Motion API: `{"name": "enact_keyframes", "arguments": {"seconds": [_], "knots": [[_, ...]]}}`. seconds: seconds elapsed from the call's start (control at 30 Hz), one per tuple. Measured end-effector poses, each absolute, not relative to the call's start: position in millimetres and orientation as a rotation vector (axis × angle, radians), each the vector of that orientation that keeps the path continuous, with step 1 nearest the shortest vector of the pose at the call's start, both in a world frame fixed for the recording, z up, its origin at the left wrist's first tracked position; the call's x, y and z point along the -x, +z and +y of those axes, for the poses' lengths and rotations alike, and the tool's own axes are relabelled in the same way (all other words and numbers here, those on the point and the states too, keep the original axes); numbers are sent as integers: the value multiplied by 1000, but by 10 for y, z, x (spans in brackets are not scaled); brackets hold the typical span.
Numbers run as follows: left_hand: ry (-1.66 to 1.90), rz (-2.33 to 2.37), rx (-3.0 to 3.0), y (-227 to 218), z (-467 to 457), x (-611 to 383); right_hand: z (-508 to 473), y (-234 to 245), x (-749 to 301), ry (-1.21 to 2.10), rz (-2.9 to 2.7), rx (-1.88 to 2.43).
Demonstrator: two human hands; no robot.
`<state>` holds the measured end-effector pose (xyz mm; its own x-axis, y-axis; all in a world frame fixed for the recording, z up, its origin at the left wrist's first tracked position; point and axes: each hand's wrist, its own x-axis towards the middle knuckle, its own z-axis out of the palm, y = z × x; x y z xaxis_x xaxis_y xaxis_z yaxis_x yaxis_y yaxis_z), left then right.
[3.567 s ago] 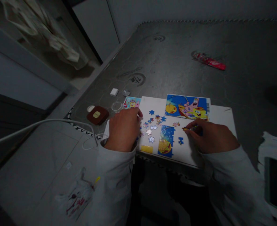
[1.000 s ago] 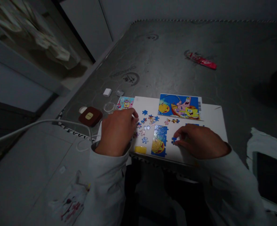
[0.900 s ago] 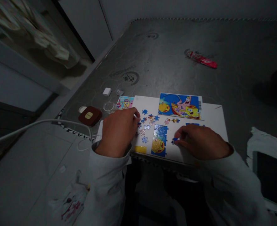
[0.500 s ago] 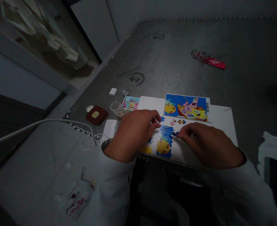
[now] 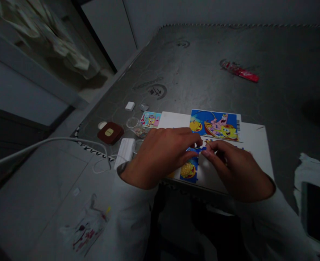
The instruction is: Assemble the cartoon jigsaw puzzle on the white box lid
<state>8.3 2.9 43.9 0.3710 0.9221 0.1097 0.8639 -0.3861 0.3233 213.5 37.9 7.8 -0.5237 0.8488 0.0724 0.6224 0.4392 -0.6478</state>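
Observation:
A white board (image 5: 254,145) lies at the near edge of a dark table, with a cartoon reference picture (image 5: 215,125) at its far side. A partly built block of jigsaw (image 5: 189,169) lies on the board. My left hand (image 5: 162,154) reaches across the board and covers the loose pieces. My right hand (image 5: 234,170) meets it from the right. Both hands pinch a small blue puzzle piece (image 5: 200,148) between their fingertips, just above the built block's top edge.
A second small cartoon card (image 5: 150,119), a clear cup (image 5: 133,123), a brown round case (image 5: 108,132), a white charger block (image 5: 125,148) with its cable (image 5: 53,141) lie left of the board. A red wrapper (image 5: 240,71) lies far back. A dark tablet (image 5: 319,214) rests at the right.
My right hand picked a blue piece from the board's right part and carried it left to the built block. My left hand left the loose pieces and came across to meet it.

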Motion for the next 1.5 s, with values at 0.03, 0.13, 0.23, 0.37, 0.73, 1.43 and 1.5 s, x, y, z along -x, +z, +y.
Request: {"name": "enact_keyframes", "arguments": {"seconds": [0.03, 0.13, 0.23, 0.37, 0.73, 1.43, 1.5], "knots": [[393, 1608, -2426, 440, 27, -80, 381, 86, -2135, 811, -2315, 1247], [368, 1637, -2446, 443, 25, -79, 385, 94, -2143, 803, -2323, 1247], [362, 1644, -2464, 445, 28, -79, 392, 70, -2168, 737, -2282, 1236], [372, 1638, -2473, 438, 33, -73, 404, 45, -2194, 666, -2302, 1176], [338, 1678, -2461, 452, 38, -84, 406, 105, -2161, 572, -2317, 1103], [37, 1788, -2261, 196, 128, -168, 665, -280, -2375, 457, -2559, 1545], [40, 1769, -2291, 160, 140, -201, 660, -283, -2347, 434, -2552, 1501]]}}
